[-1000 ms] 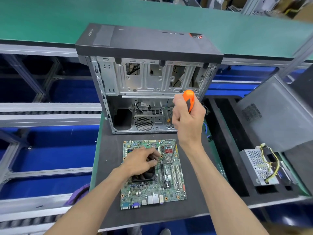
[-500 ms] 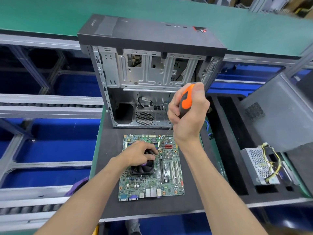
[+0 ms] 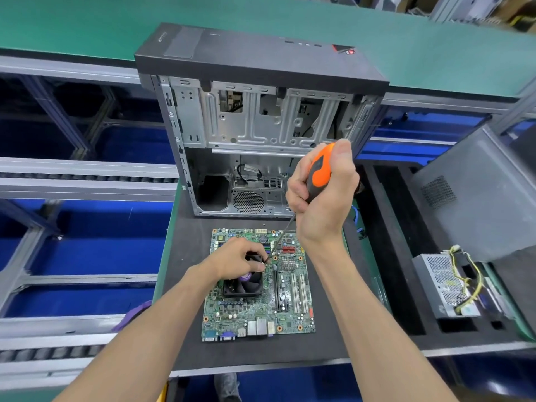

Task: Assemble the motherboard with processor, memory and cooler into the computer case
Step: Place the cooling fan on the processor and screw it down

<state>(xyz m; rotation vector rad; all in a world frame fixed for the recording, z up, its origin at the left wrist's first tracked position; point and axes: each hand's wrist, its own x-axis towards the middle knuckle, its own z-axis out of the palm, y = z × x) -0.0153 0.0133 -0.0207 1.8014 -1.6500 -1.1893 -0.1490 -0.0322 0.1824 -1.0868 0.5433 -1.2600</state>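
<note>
Now – R hand [image 3: 322,198] grips screwdriver [image 3: 318,172], cooler [image 3: 246,282].

One motherboard [image 3: 258,288], one cooler fan [image 3: 245,284], one computer case [image 3: 261,120], one screwdriver [image 3: 317,172], one power supply [image 3: 443,285], two hands.

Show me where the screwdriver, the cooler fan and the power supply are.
screwdriver [image 3: 319,172]: head view, orange handle.
cooler fan [image 3: 246,282]: head view, black fan frame.
power supply [image 3: 441,282]: head view, perforated metal top.
</note>
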